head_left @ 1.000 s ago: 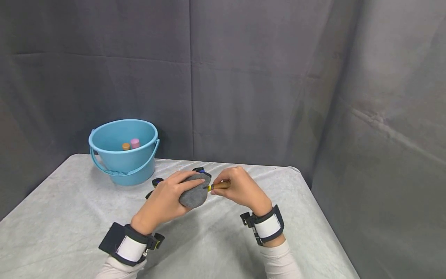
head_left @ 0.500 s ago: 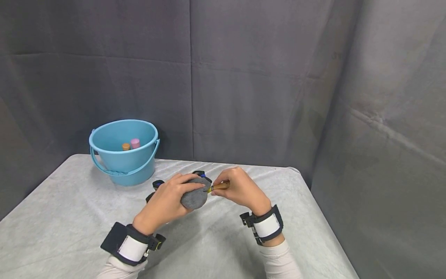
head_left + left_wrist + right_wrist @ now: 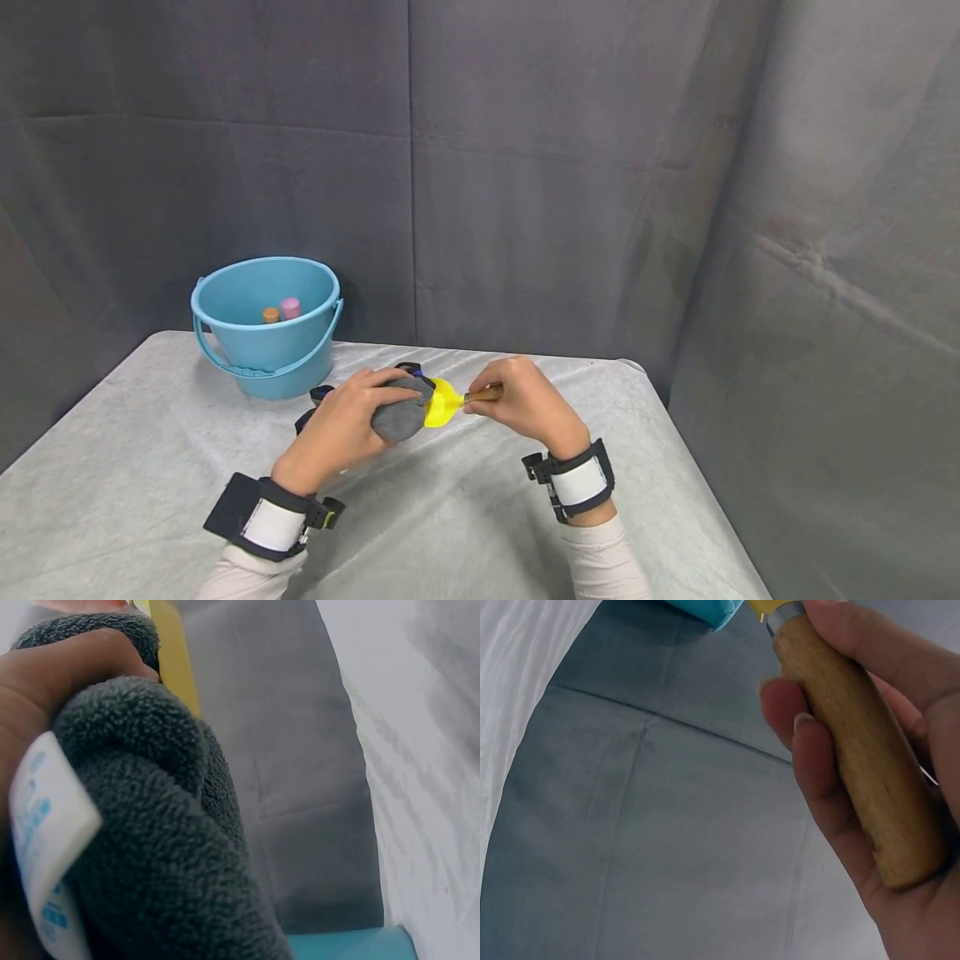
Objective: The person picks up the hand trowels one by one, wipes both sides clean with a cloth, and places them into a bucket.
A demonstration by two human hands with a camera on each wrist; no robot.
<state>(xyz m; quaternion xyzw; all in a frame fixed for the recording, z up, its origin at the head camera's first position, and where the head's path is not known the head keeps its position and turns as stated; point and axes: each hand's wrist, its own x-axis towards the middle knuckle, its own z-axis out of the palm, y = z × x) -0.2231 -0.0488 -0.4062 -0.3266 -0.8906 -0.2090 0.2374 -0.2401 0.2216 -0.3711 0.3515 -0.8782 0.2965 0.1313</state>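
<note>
Where hands work, blue bucket (image 3: 264,325) behind

Yellow spoon (image 3: 442,402), wooden handle, grey cloth (image 3: 399,414)

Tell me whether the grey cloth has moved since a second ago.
Yes. The grey cloth in the left hand slid left, toward the blue bucket, uncovering the spoon's yellow head.

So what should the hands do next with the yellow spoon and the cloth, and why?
Probably slide the grey cloth back over the yellow spoon head. The left hand grips the cloth bunched beside the bare head, while the right hand holds the wooden handle.
</note>
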